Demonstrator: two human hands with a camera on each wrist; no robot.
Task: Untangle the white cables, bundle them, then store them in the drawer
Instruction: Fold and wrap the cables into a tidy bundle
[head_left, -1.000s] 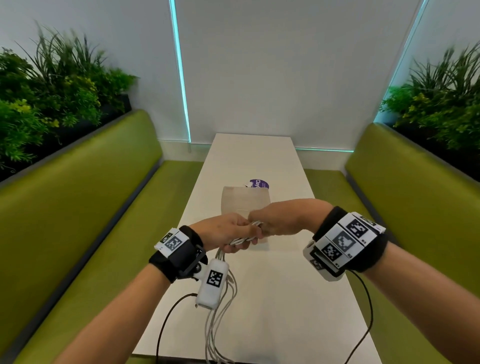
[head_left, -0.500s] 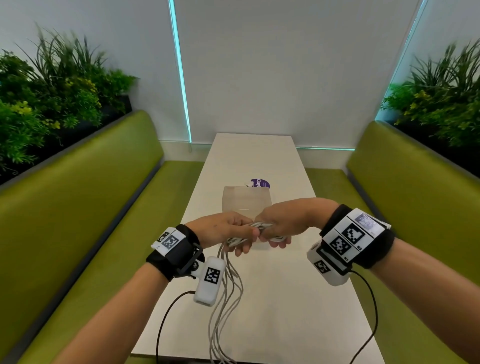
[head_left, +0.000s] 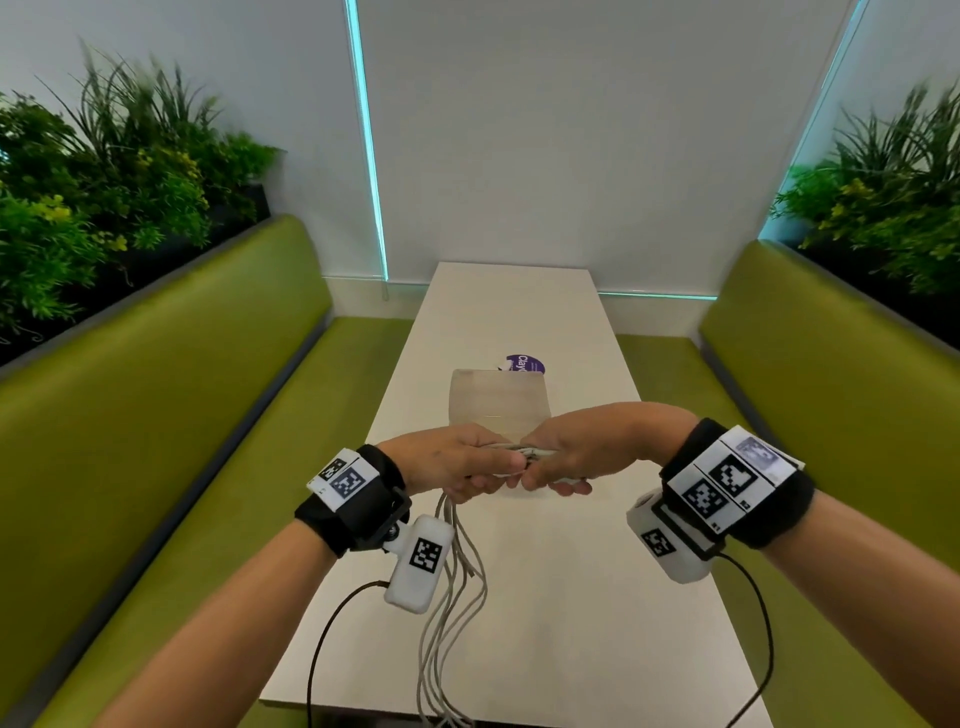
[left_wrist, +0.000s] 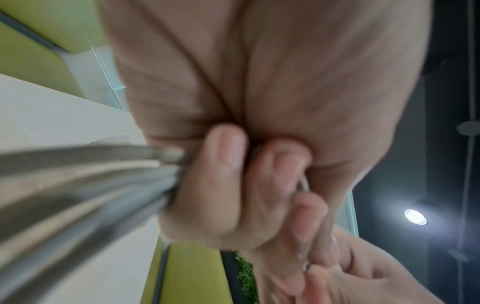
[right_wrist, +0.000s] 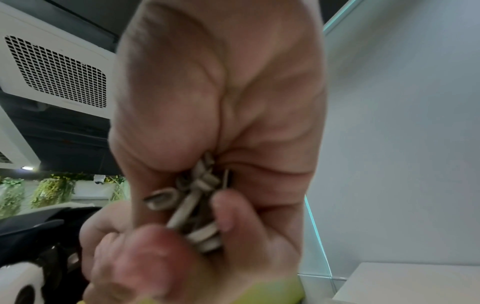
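Note:
Both hands meet above the white table (head_left: 582, 597), side by side, knuckles up. My left hand (head_left: 457, 462) grips the white cables (head_left: 457, 587); their long strands hang from under it past the table's near edge. In the left wrist view the fingers (left_wrist: 223, 164) curl round the cables (left_wrist: 78, 185), blurred. My right hand (head_left: 576, 457) holds the cables' plug ends. In the right wrist view several white connectors (right_wrist: 197, 207) are bunched in the curled fingers (right_wrist: 228, 211). A small translucent drawer box (head_left: 498, 405) stands just beyond the hands.
A purple round label (head_left: 525, 364) lies behind the drawer box. Green benches (head_left: 156, 415) flank the narrow table, with plants (head_left: 104, 208) behind them. Black wrist-camera cords (head_left: 332, 623) dangle near the table's front edge.
The hands have stayed together, with the right wrist shifting slightly right and down. The hanging strands have swung and spread a little under the left hand.

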